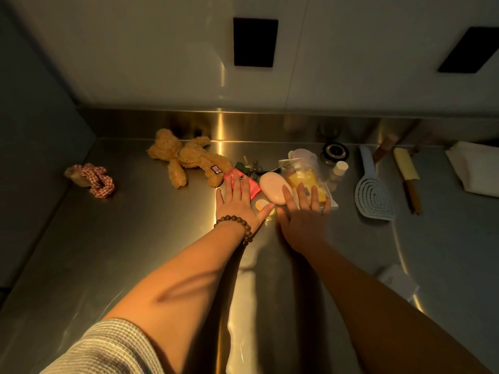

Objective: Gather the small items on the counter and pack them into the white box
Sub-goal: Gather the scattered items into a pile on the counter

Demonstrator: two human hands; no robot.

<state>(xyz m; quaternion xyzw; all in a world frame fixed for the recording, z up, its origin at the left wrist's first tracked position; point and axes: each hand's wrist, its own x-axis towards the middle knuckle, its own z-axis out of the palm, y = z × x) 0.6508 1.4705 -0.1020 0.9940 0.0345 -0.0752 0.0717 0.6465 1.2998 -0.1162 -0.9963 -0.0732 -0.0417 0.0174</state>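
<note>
Both hands lie flat over a cluster of small items on the steel counter [135, 252]. My left hand [237, 201], with a bead bracelet at the wrist, rests with straight fingers on a pink-red packet [252, 186]. My right hand [305, 209] has straight fingers over a clear bag with yellow contents [303, 176]. Between the hands sits a pale pink oval case [274, 188]. A tan teddy bear [186, 160] and a red checked scrunchie [94, 178] lie to the left. A white box-like object [475, 167] shows at the far right edge.
A black-lidded jar [334, 152], a small bottle [339, 171], a pale blue brush [374, 193] and a yellow-headed spatula [407, 176] lie right of the cluster. A small white card [397, 279] sits near the front right. A wall with dark rectangles backs the counter.
</note>
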